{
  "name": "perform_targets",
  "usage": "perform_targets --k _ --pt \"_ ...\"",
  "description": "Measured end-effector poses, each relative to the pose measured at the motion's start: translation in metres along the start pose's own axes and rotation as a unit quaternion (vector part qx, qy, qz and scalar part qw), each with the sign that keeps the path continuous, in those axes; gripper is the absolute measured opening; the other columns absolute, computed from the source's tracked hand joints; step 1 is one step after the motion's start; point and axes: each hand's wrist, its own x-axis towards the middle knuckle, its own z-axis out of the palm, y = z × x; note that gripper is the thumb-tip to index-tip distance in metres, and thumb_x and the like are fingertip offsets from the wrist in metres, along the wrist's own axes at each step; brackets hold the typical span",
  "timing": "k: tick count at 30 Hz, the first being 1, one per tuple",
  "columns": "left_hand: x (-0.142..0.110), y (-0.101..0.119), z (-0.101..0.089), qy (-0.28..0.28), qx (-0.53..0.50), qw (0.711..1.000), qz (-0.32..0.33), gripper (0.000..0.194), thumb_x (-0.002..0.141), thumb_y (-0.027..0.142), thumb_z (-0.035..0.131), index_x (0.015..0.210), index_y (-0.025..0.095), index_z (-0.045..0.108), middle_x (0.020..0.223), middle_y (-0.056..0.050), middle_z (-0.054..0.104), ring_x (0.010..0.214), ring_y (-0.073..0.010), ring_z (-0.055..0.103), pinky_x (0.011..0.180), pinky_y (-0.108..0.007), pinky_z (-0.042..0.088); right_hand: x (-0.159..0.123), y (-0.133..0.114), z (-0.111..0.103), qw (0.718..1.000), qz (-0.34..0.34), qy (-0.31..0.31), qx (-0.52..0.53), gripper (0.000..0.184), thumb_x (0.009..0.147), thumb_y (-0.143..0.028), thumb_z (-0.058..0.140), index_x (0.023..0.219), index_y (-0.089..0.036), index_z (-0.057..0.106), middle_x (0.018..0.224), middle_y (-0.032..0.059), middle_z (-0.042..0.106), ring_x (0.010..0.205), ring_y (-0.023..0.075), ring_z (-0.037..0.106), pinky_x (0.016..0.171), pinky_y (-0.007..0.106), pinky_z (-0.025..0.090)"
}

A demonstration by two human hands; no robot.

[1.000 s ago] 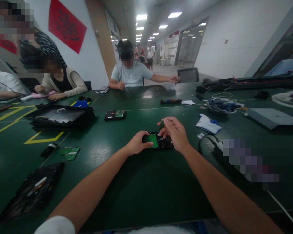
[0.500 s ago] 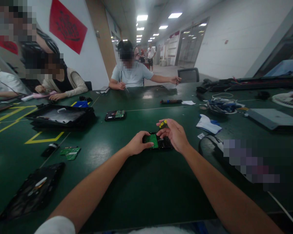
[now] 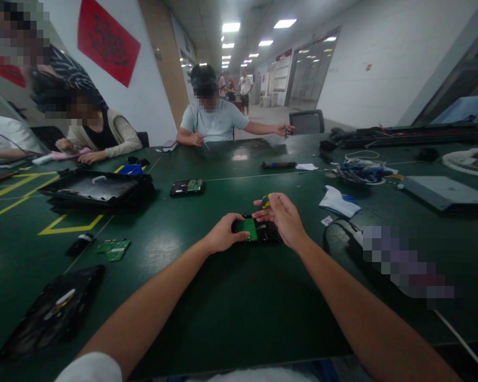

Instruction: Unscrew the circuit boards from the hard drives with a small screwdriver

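Observation:
A black hard drive (image 3: 258, 232) with a green circuit board on top lies on the dark green table (image 3: 231, 307) in front of me. My left hand (image 3: 223, 233) grips its left end, fingers curled over the edge. My right hand (image 3: 284, 217) hovers over the drive's right end, fingers pinched round a small screwdriver with a yellow and green handle (image 3: 266, 201), which points down at the drive.
Another drive (image 3: 188, 187) lies further back, a black tray (image 3: 99, 188) to the left, loose green boards (image 3: 113, 248) and a black panel (image 3: 51, 313) near left. Blue-white cloth (image 3: 338, 202), a bowl of cables (image 3: 362, 172) and a grey slab (image 3: 446, 191) sit right. Several people sit around the table.
My right hand has turned slightly on the screwdriver, so its yellow handle tip shows more. The left hand and the drive have stayed in place.

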Motion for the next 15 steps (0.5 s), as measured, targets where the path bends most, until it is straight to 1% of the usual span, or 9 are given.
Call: perform_targets --k 3,6,9,13,15 --pt "0.0001 -0.0006 0.0001 -0.001 -0.001 1.000 0.005 0.053 0.081 0.042 0.077 0.125 0.018 0.060 0.128 -0.012 0.063 0.114 -0.0282 0.061 0.100 -0.045 0.050 0.0005 0.0005 -0.0006 1.000 0.008 -0.007 0.019 0.052 0.085 -0.071 0.067 0.103 -0.022 0.065 0.098 0.0043 0.074 0.072 0.0171 0.075 0.064 0.030 0.061" --pt "-0.0001 -0.0007 0.0005 0.000 -0.005 1.000 0.009 0.052 0.081 0.041 0.077 0.124 0.019 0.061 0.128 -0.012 0.063 0.114 -0.0278 0.061 0.101 -0.045 0.050 0.0005 -0.0007 -0.0008 1.000 0.008 -0.002 0.014 0.052 0.085 -0.070 0.067 0.108 -0.023 0.069 0.098 0.0034 0.072 0.065 0.0134 0.070 0.055 0.026 0.055" --pt "-0.0002 -0.0004 0.0008 0.001 -0.006 1.000 0.009 0.052 0.081 0.041 0.077 0.124 0.019 0.060 0.129 -0.012 0.063 0.115 -0.0279 0.061 0.102 -0.045 0.049 0.0004 -0.0023 -0.0005 1.000 0.008 0.010 0.005 0.050 0.082 -0.069 0.072 0.099 -0.022 0.069 0.098 0.0029 0.071 0.061 0.0107 0.066 0.048 0.022 0.049" --pt "-0.0004 0.0013 -0.0001 -0.005 -0.007 1.000 0.005 0.054 0.081 0.041 0.076 0.126 0.016 0.059 0.130 -0.014 0.062 0.115 -0.0287 0.060 0.101 -0.045 0.049 -0.0006 -0.0045 0.0009 1.000 0.018 0.015 0.014 0.047 0.079 -0.065 0.077 0.093 -0.022 0.063 0.105 0.0038 0.073 0.065 0.0124 0.069 0.049 0.022 0.050" --pt "-0.0007 0.0026 -0.0008 -0.005 -0.004 1.000 0.001 0.054 0.081 0.041 0.076 0.126 0.016 0.059 0.130 -0.014 0.062 0.114 -0.0287 0.061 0.100 -0.045 0.049 -0.0014 -0.0059 0.0016 0.999 0.023 0.013 0.021 0.048 0.078 -0.064 0.078 0.093 -0.022 0.061 0.104 0.0039 0.074 0.066 0.0131 0.070 0.049 0.022 0.051"
